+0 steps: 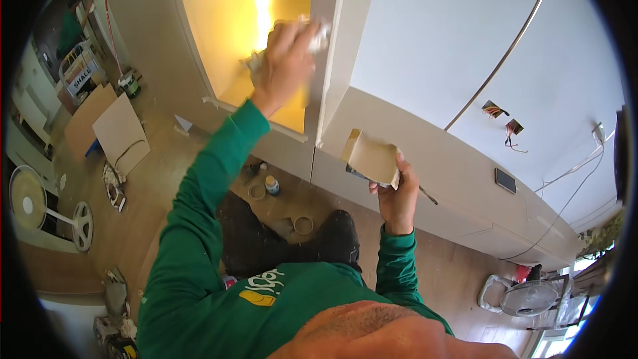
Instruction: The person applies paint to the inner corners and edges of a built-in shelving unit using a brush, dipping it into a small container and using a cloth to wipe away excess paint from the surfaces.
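Note:
My left hand [284, 63] is closed round a crumpled whitish rag [321, 35]. It is smeared by motion and raised in front of a lit yellow cabinet niche [219, 13], close to the beige upright [322, 60] at its right side. I cannot tell whether the rag touches the surface. My right hand [399, 198] grips a small cut-open carton [375, 160] with beige paint-like material inside, held above the long beige ledge. A thin dark handle [428, 195] sticks out past that hand; its other end is hidden.
A phone [505, 180] lies on the ledge [458, 166], below wires from wall openings [494, 109]. Tape rolls [303, 225] and a small bottle [272, 185] are on the floor by my legs. Fans [28, 199], boards [121, 133] and another person [70, 27] are at left.

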The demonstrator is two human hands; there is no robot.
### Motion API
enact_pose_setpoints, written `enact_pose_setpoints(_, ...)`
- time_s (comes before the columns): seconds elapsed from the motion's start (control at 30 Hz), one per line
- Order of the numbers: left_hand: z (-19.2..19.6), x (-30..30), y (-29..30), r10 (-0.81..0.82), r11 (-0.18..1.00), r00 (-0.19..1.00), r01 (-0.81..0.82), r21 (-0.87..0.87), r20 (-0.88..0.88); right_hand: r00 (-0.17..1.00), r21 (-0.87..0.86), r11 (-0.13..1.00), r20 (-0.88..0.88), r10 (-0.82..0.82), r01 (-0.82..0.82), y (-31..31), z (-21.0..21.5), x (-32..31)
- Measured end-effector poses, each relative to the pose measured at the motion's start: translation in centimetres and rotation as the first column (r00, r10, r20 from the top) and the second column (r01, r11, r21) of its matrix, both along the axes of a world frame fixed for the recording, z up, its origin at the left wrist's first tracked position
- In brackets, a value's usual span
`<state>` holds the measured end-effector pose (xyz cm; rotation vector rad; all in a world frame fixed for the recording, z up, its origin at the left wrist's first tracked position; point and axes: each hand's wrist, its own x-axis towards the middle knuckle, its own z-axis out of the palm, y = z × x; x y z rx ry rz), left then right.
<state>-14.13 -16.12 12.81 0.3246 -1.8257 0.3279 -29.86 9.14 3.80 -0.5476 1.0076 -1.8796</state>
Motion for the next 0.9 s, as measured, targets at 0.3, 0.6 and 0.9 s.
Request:
enact_pose_setpoints(0.3,-10.7,-0.5,0.7,-0.044,0.998,0.999,0.043,0.040,0.024,0.994,0.055,0.994,-0.061,-0.086,0.090,0.7,1.4,0.3)
enact_pose_setpoints(0.6,-3.4,-0.5,-1.8,-0.035,0.999,0.999,0.036,0.031,-0.035,0.990,0.061,0.990,-0.055,-0.128,0.131,1.4,0.2,-0.3)
enact_pose_setpoints(0.9,-24.1,3.2,3.7,-0.149,0.890,0.977,0.065,0.452,0.154,0.994,0.092,0.991,-0.053,-0.094,0.099,2.0,-0.9,-1.1)
